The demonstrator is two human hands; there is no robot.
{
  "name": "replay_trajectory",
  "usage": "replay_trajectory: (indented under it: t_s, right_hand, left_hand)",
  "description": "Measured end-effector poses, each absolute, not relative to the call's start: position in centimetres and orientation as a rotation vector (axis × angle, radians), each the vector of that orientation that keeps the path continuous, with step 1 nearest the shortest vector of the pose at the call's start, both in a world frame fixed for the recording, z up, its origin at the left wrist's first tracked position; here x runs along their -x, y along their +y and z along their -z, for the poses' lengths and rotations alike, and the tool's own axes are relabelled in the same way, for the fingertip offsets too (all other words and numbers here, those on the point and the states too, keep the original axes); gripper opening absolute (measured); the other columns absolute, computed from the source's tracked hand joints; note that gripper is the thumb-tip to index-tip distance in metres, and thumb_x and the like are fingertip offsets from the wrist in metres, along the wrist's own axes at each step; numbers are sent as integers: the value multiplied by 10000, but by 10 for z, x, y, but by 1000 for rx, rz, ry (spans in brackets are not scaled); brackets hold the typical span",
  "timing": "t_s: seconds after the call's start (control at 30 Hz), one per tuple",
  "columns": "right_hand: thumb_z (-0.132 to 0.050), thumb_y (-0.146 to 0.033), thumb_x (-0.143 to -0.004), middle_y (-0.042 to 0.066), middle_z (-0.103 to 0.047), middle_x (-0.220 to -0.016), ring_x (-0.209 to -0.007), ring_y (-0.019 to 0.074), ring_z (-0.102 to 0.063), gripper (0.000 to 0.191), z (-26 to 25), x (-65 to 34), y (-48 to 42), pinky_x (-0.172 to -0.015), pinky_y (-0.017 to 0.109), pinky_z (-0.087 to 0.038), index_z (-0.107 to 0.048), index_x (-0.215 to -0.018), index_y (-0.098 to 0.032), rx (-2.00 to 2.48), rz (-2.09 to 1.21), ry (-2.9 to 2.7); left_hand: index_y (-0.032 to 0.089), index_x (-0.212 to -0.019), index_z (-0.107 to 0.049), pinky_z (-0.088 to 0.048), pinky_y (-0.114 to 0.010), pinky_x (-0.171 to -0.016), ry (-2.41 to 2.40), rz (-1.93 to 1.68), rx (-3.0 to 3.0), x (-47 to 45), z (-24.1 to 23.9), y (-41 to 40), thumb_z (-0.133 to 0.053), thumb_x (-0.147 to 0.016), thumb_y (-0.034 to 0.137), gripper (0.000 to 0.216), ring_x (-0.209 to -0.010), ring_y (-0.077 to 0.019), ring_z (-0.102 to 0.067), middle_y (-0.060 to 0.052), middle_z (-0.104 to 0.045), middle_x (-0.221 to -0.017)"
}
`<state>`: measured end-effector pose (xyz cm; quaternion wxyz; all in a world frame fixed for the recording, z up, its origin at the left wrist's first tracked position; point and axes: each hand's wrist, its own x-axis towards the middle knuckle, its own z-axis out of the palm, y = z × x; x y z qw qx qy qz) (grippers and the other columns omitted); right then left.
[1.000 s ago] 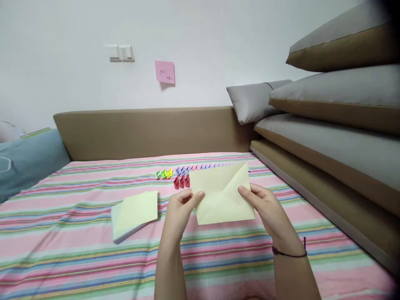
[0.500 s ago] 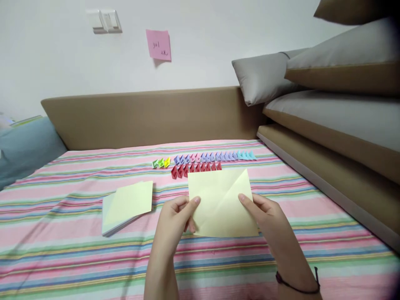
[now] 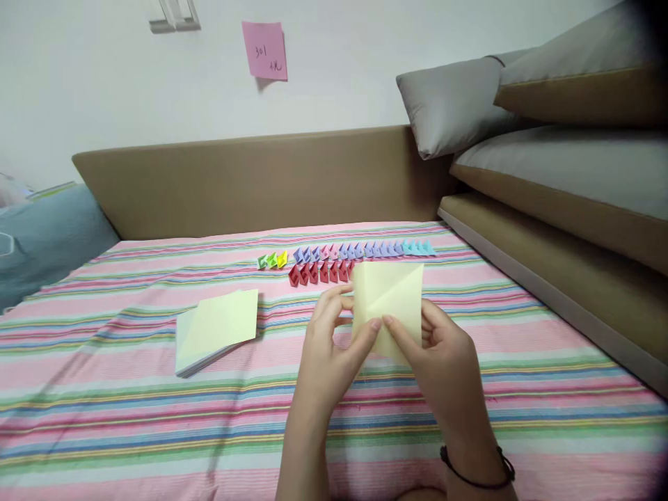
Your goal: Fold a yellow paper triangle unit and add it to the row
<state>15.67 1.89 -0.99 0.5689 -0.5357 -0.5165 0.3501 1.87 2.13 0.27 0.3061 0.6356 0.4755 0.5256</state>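
Both my hands hold a pale yellow creased paper sheet (image 3: pixel 390 299) upright above the striped bedsheet. My left hand (image 3: pixel 334 348) pinches its left side, thumb on the front. My right hand (image 3: pixel 435 362) grips the lower right part, its thumb meeting the left thumb near the sheet's middle. A dark cord bracelet (image 3: pixel 477 476) circles my right wrist. Behind the sheet lie two rows of small folded paper pieces (image 3: pixel 344 254) in green, yellow, purple, pink, blue and red.
A stack of pale yellow paper squares (image 3: pixel 216 330) lies left of my hands. A tan bed frame (image 3: pixel 250 181) runs along the back, with stacked grey and tan cushions (image 3: pixel 563 160) at right and a blue pillow (image 3: pixel 46 236) at left. A pink sticky note (image 3: pixel 264 50) hangs on the wall.
My hands have come together, and the sheet now looks narrower, folded or turned in on itself. The camera tilted down slightly.
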Motion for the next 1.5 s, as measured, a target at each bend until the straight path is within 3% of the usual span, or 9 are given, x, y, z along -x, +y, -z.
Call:
replay_trajectory:
  t_s: [0.13, 0.33, 0.43, 0.57, 0.7, 0.8, 1.07, 1.33, 1.5]
  right_hand:
    - [-635, -262, -747, 26, -710, -885, -687, 175, -616, 272, 12, -158, 20, -525, 242, -462, -664, -1011, -209, 1256, -885, -1184]
    - [-603, -347, -805, 65, -700, -1017, -800, 211, -653, 355, 15, -159, 23, -589, 285, -510, -612, -1134, -215, 1101, -1133, -1092]
    - [-514, -367, -880, 86, -633, -1202, -1055, 243, -612, 409, 16, -161, 24, -849, 398, -514, -527, -1268, -238, 1173, -714, -1074]
    - [-532, -273, -880, 87, -467, -1408, -1306, 265, -415, 359, 11, -166, 22, -1067, 484, -343, -579, -1234, -236, 1188, -38, -1431]
    - [-533, -234, -878, 76, -503, -1385, -1375, 302, -300, 230, 12, -164, 22, -1109, 579, -220, -659, -1070, -225, 1138, 132, -1728]
    - [-575, -225, -853, 54, -624, -1231, -1282, 306, -423, 99, 17, -160, 26, -1110, 630, -146, -674, -868, -227, 1162, 113, -1790]
    - [-574, -228, -860, -15, -668, -811, -819, 169, -606, 125, 19, -169, 26, -1107, 548, -221, -649, -761, -235, 1146, -53, -1831]
    - [-560, -245, -848, 39, -687, -844, -838, 217, -617, 109, 21, -205, 24, -796, 390, -468, -657, -815, -206, 1321, 77, -1581]
    - [-616, -305, -841, 44, -693, -1019, -978, 214, -605, 205, 19, -191, 24, -871, 363, -450, -666, -1017, -211, 1190, -183, -1754]
  left_hand:
    - [193, -901, -668, -464, -300, -897, 981, -1253, -1426, -22, -1, 22, -363, -930, 487, 425, -1157, -221, -531, -94, -544, -1287]
    - [184, -779, -566, -471, -209, -652, 1155, -1395, -1216, -28, 6, 30, -709, -705, 209, 163, -688, -120, -612, 0, -657, -751]
    - [216, -917, -538, -477, -228, -653, 1298, -1433, -1267, -26, 8, 32, -681, -723, 160, 247, -706, -141, -650, 14, -700, -746]
    - [220, -905, -643, -470, -271, -740, 1500, -1394, -1791, -21, 11, 31, -592, -805, 94, 170, -819, -166, -662, -5, -728, -834]
    - [200, -889, -681, -459, -310, -761, 1470, -1379, -2193, -18, 16, 31, -522, -860, 72, 206, -842, -184, -624, -40, -700, -870]
    - [199, -889, -644, -434, -324, -766, 1470, -1351, -2299, -19, 14, 30, -538, -870, 106, 142, -831, -185, -596, -25, -679, -842]
    - [204, -853, -552, -379, -304, -759, 1415, -1265, -2452, -12, 8, 28, -490, -904, 105, 127, -775, -147, -534, 13, -627, -794]
    - [203, -923, -610, -390, -332, -782, 1499, -1323, -2452, 14, 7, 27, -476, -899, 80, 183, -866, -177, -557, -20, -660, -883]
    - [194, -846, -566, -384, -340, -783, 1483, -1212, -2425, 1, 5, 25, -448, -910, 117, 155, -836, -180, -545, -25, -631, -853]
